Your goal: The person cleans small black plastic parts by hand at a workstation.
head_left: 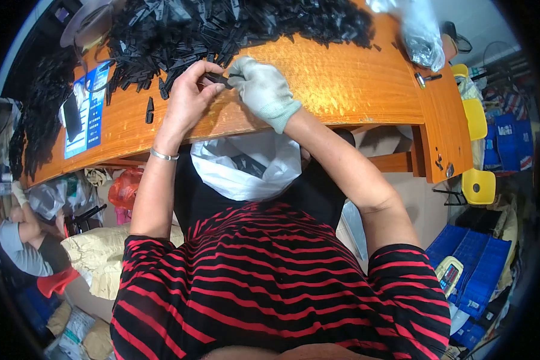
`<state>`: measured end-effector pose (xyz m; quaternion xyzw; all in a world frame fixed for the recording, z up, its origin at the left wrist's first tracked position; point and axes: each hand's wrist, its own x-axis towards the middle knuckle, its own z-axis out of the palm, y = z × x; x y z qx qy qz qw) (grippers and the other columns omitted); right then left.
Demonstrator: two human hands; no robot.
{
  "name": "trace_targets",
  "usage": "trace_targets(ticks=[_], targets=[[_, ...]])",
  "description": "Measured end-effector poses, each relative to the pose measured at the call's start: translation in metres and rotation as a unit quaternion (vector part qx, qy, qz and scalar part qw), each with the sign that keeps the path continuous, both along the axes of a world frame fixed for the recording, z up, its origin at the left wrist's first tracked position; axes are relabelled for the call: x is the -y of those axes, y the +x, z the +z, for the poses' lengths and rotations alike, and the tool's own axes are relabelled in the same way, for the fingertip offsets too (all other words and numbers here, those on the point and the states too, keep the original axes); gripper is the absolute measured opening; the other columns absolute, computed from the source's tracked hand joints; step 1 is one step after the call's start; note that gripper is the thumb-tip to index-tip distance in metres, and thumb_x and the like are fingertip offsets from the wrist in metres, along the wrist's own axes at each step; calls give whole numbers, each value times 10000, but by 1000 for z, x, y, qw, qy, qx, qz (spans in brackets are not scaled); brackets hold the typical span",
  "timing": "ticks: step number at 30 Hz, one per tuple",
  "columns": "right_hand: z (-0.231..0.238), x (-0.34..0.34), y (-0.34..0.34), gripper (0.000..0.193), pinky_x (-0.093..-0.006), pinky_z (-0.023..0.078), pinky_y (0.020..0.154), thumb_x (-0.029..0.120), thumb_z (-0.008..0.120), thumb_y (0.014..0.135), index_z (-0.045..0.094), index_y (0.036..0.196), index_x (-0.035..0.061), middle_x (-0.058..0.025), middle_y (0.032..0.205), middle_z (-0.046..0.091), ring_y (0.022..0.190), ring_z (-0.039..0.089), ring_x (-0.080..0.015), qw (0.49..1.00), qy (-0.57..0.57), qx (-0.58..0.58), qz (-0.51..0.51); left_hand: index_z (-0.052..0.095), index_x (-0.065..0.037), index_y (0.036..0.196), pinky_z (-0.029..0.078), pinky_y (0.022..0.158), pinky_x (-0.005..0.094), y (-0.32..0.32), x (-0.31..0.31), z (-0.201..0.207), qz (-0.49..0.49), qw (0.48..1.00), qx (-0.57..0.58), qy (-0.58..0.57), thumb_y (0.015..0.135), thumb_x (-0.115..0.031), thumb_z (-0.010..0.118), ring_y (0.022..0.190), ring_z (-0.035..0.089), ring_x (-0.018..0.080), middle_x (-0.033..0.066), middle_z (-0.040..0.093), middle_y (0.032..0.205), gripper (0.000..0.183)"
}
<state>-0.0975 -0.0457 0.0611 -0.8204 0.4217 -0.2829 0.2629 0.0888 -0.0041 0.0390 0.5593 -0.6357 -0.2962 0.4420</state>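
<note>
Over the near edge of the wooden table, my bare left hand point(189, 96) pinches a small black plastic piece point(218, 78) between thumb and fingers. My right hand point(263, 90), in a pale work glove, closes on the other end of that piece, its fingertips partly hidden. Just beyond both hands spreads a large heap of similar black plastic pieces point(180, 39). A single black piece point(150, 111) lies apart on the tabletop, left of my left hand. Below my hands, an opened white plastic bag point(213, 171) sits at my lap with some dark pieces inside.
The wooden table point(354, 84) carries a blue printed sheet point(93, 114) at left and a clear plastic bag point(423, 42) at far right. Yellow stools point(477, 186) and blue crates point(471, 264) stand to the right. Another person point(24, 240) sits at far left, near brown paper sacks point(93, 258).
</note>
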Motion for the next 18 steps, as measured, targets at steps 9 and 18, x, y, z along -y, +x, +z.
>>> trace_targets(ticks=[9,18], targets=[[-6,-18,-13,247,-357,570,738,176,758,890,683,1056,9,-180,922,732,836,734,-274,995,-33,99,-4,611,-59,1189,483,685,174,-20,-5,-35,-71,839,-529,108,958,-28,673,772,603,42,-35,646,935,241],[6,-17,-23,252,-309,559,763,201,743,921,711,1097,23,-133,905,749,834,717,-186,990,91,110,7,601,-66,1173,518,797,266,-32,-12,-25,-97,804,-562,169,1063,-182,530,953,643,119,28,658,1045,175]])
